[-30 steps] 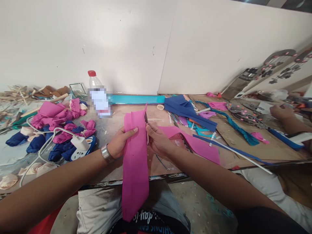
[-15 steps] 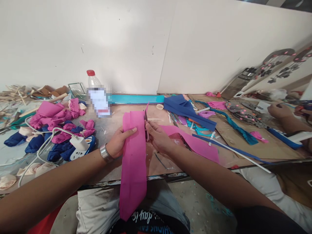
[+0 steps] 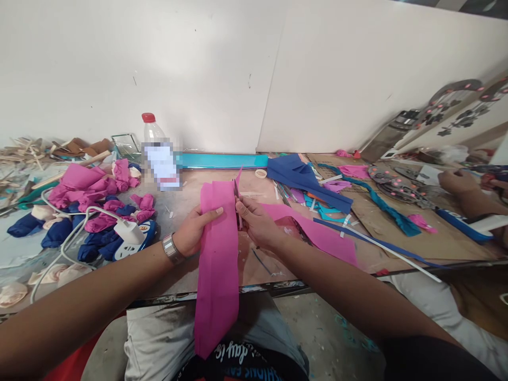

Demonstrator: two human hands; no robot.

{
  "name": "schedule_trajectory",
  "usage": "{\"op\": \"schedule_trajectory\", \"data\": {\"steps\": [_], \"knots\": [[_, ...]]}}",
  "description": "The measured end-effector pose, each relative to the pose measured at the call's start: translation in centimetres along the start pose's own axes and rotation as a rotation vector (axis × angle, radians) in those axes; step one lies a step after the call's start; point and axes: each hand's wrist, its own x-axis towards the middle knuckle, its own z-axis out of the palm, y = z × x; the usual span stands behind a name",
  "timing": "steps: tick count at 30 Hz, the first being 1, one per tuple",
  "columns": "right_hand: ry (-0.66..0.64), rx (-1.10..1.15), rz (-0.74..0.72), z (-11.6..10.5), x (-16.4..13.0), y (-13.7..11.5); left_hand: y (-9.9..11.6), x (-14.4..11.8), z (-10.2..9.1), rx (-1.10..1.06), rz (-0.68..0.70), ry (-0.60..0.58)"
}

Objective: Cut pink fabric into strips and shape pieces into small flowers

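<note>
A long pink fabric strip (image 3: 217, 264) hangs from my left hand (image 3: 194, 228) over the table's front edge toward my lap. My left thumb lies on top of it, with the fingers behind. At the strip's right edge, my right hand (image 3: 256, 219) is closed on a pair of scissors (image 3: 237, 198), whose dark blades point away from me along the fabric. The handles are mostly hidden by my fingers. A thin pink sliver stands up beside the blade tips. Another pink strip (image 3: 329, 239) lies on the table beyond my right wrist.
Pink and blue fabric bundles (image 3: 85, 185) and a power strip (image 3: 138, 243) with a white cable lie left. Behind stand a phone (image 3: 162, 164) and a bottle (image 3: 148, 118). Blue cloth (image 3: 305, 177) and a white stick (image 3: 391, 250) lie right, near another person's hand (image 3: 458, 182).
Almost nothing differs. Both hands keep their hold on the strip and scissors, and the view has shifted very slightly.
</note>
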Motion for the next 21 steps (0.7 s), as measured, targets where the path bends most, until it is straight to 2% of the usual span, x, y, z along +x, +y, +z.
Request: {"op": "schedule_trajectory", "data": {"steps": [4, 10, 21], "knots": [[0.009, -0.042, -0.025, -0.07, 0.06, 0.09, 0.04, 0.01, -0.03, 0.005, -0.009, -0.025], [0.052, -0.101, -0.006, -0.18, 0.17, 0.17, 0.19, -0.04, 0.13, 0.001, 0.005, 0.021], [-0.001, -0.066, 0.006, -0.18, 0.22, 0.02, 0.46, -0.17, 0.14, 0.017, -0.011, -0.008]]}}
